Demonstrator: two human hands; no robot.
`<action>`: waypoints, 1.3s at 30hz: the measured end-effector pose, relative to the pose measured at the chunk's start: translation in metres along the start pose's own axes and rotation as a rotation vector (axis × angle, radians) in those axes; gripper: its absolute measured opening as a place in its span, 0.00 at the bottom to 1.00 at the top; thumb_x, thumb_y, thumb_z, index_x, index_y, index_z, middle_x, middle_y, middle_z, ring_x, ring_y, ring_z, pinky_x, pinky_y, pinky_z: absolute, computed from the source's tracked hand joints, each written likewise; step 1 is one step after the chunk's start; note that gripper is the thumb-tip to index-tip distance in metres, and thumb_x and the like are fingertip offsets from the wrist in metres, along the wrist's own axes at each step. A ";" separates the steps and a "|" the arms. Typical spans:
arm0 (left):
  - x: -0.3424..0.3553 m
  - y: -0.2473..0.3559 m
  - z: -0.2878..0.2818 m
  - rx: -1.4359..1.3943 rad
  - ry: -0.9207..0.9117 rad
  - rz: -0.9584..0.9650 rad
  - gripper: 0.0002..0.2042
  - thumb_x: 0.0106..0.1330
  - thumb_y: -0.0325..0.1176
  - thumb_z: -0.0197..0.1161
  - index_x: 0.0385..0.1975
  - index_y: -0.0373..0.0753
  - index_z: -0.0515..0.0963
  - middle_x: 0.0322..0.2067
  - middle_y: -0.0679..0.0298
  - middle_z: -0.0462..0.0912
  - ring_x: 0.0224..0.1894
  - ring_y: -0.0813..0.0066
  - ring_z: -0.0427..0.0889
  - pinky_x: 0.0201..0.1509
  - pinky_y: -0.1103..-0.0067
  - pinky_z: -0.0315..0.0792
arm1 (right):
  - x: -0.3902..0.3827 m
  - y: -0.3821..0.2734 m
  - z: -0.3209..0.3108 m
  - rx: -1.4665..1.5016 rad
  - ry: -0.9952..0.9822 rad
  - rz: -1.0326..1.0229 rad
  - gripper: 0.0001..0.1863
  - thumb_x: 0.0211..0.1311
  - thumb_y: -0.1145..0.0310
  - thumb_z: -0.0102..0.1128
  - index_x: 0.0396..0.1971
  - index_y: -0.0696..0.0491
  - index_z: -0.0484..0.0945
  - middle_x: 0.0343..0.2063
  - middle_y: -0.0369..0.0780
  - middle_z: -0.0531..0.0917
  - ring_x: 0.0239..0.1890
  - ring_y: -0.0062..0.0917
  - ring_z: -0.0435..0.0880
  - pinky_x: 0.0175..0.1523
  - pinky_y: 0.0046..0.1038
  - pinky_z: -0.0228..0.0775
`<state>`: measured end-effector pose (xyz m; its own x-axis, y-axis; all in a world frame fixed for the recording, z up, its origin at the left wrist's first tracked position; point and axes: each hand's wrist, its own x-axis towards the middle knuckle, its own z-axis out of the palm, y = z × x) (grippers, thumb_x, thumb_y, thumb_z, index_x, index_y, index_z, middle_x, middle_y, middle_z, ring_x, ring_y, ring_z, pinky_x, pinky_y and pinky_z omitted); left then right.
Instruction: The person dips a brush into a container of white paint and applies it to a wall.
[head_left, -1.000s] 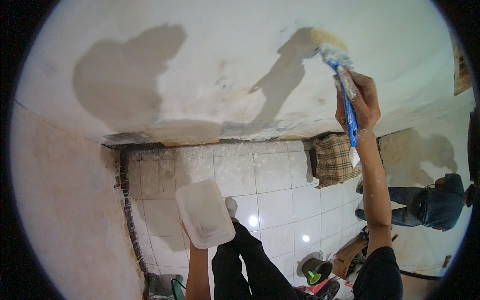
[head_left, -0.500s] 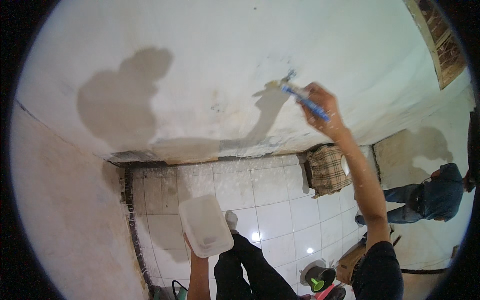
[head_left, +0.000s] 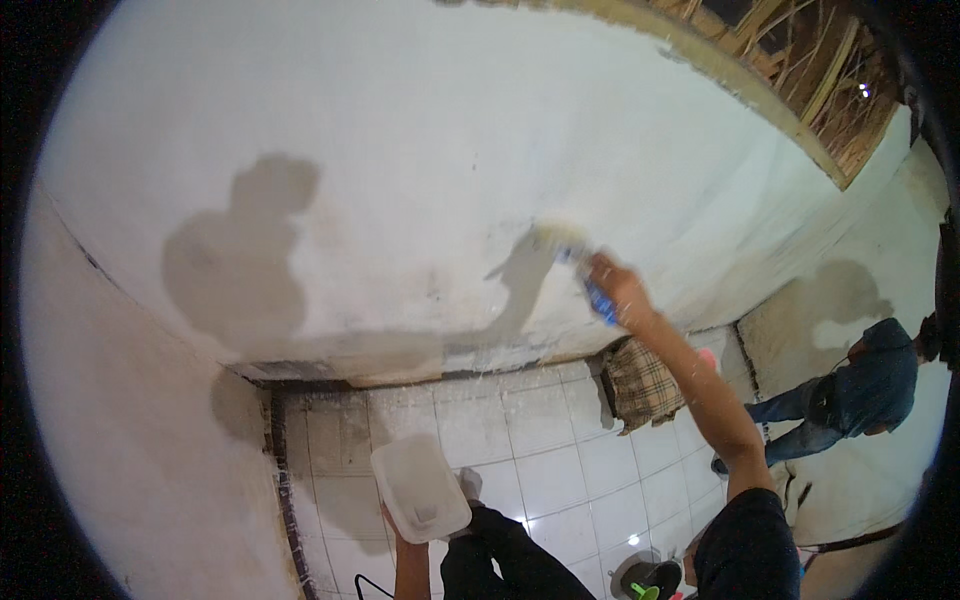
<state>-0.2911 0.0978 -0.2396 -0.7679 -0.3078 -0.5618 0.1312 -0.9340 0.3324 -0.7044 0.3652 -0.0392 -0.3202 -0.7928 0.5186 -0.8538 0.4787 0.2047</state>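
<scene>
A plaid cloth (head_left: 642, 385) sits on the white tile floor (head_left: 548, 458). At the lower edge stands a dark bucket (head_left: 662, 575) with a green dipper (head_left: 645, 592). Rightward is a person in blue (head_left: 872, 385); wooden slats (head_left: 828, 75) show at upper right.

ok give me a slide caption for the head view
Right hand holding a blue-handled brush at a pale wall, left hand holding a white tub over floor tiles.

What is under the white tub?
Part of the left hand shows at the lower left edge of the tub, with floor tiles farther down around it. The rest of that hand and the tiles directly behind the tub are covered.
</scene>
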 end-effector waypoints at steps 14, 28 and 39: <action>-0.036 0.020 0.052 -0.023 -0.029 0.124 0.27 0.64 0.50 0.50 0.57 0.37 0.64 0.48 0.55 0.73 0.45 0.60 0.77 0.45 0.61 0.75 | 0.142 0.025 -0.184 0.202 0.461 0.104 0.22 0.43 0.87 0.57 0.43 0.55 0.78 0.37 0.43 0.76 0.28 0.32 0.78 0.31 0.27 0.72; -0.050 0.038 0.079 -0.027 -0.040 0.212 0.26 0.64 0.48 0.50 0.56 0.37 0.65 0.47 0.55 0.74 0.43 0.61 0.78 0.44 0.62 0.76 | 0.188 -0.018 -0.184 0.439 0.080 0.056 0.22 0.40 0.83 0.57 0.42 0.58 0.76 0.37 0.45 0.75 0.31 0.36 0.80 0.30 0.30 0.75; -0.053 0.050 0.098 -0.035 -0.068 0.223 0.25 0.64 0.47 0.50 0.55 0.36 0.66 0.46 0.56 0.75 0.43 0.62 0.78 0.43 0.64 0.76 | 0.132 -0.074 -0.062 0.257 -0.119 -0.086 0.18 0.39 0.79 0.62 0.37 0.59 0.76 0.41 0.45 0.75 0.31 0.37 0.80 0.33 0.32 0.77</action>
<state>-0.3052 0.0847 -0.1192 -0.7579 -0.4955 -0.4244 0.3231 -0.8502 0.4157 -0.6576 0.2487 0.0654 -0.2749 -0.8723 0.4044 -0.9510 0.3085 0.0189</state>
